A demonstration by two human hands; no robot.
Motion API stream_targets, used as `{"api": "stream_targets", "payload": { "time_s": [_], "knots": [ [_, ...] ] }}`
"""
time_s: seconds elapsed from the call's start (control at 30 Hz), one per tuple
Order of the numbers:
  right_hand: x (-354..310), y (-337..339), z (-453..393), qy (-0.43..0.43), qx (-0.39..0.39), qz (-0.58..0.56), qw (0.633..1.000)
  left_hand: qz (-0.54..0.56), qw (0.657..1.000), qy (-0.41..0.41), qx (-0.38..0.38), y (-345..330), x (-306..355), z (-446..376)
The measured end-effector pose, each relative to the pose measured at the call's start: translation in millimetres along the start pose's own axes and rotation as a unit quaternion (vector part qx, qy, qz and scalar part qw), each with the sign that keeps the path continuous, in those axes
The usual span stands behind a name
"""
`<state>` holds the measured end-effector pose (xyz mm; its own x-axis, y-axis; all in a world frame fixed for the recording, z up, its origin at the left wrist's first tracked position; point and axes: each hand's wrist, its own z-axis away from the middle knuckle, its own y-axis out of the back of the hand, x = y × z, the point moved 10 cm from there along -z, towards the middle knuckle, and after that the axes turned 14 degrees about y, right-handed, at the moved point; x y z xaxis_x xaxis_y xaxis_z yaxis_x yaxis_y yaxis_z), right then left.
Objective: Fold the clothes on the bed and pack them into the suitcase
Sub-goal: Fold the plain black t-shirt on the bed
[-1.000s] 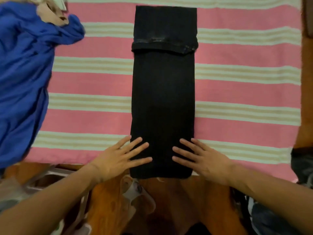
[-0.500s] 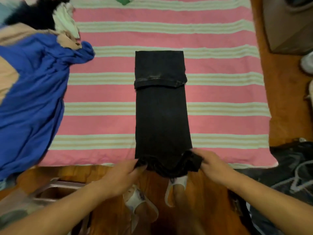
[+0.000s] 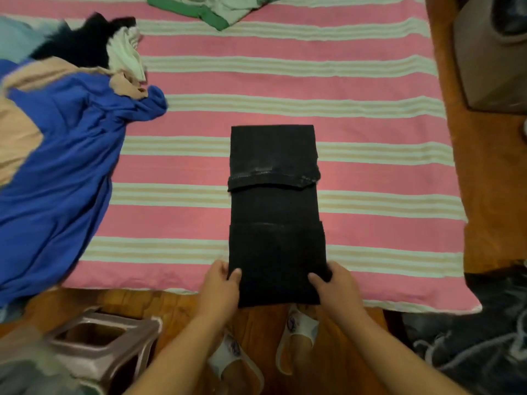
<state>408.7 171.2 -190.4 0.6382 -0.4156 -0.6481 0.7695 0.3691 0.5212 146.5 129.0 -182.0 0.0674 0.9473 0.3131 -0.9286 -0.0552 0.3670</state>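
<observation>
Black trousers [image 3: 275,212]: lie lengthwise on the middle of the bed, far end folded back toward the person; the near end, which hung bunched over the bed edge half a second ago, is now turned up and laid over the middle part, making a second fold.
Left hand [image 3: 221,283]: grip closed on the left edge of the near fold, thumb on top of the cloth; a second ago it lay flat and spread on the trousers.
Right hand [image 3: 335,283]: grip closed on the right edge of the same fold, thumb on top; a second ago it too lay flat.
Bed [image 3: 370,172]: pink sheet with pale stripes; more of its far part shows than in the earlier frames.
Blue garment [image 3: 57,172]: heaped on the left of the bed, spilling over the near edge, well apart from the trousers.
Clothes pile [image 3: 94,52]: black, white and beige pieces, at the far left, touching the blue garment.
Green-trimmed garment [image 3: 205,10]: at the far edge of the bed, cut off by the frame.
Stool [image 3: 99,346]: on the wooden floor, near left.
Sandals [image 3: 296,329]: on the person's feet, below the bed edge.
Dark cloth [image 3: 484,323]: lower right, beside the bed; what it is cannot be told.
Grey-brown box [image 3: 490,58]: upper right, on the floor beside the bed.
</observation>
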Motion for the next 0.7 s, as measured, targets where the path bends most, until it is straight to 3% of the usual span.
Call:
{"api": "stream_targets", "payload": {
  "time_s": [0.1,0.23,0.4,0.5,0.53,0.6,0.63,0.7],
  "knots": [
    [16,2,14,-0.013,-0.004,-0.039,0.999,0.022,0.999,0.021,-0.021,-7,-22,6],
    [-6,18,-23,-0.01,0.064,-0.12,0.991,0.079,0.997,0.002,-0.005,0,13,-18],
    [-36,41,-45,0.058,0.13,-0.091,0.986,0.052,0.993,-0.078,0.075,23,55,-25],
    [-42,42,-60,0.059,0.118,-0.061,0.989,-0.002,0.988,-0.111,0.107,29,65,-28],
    [-43,43,-63,0.072,0.12,-0.017,0.99,-0.064,0.976,-0.148,0.147,31,72,-22],
    [-59,52,-54,0.156,0.143,0.093,0.973,-0.207,0.912,-0.278,0.221,26,82,7],
    [-73,52,-41,0.232,0.14,0.153,0.95,-0.272,0.864,-0.359,0.224,13,80,27],
    [-88,31,-5,0.397,0.068,0.285,0.87,-0.397,0.769,-0.474,0.163,-24,50,53]
  ]
}}
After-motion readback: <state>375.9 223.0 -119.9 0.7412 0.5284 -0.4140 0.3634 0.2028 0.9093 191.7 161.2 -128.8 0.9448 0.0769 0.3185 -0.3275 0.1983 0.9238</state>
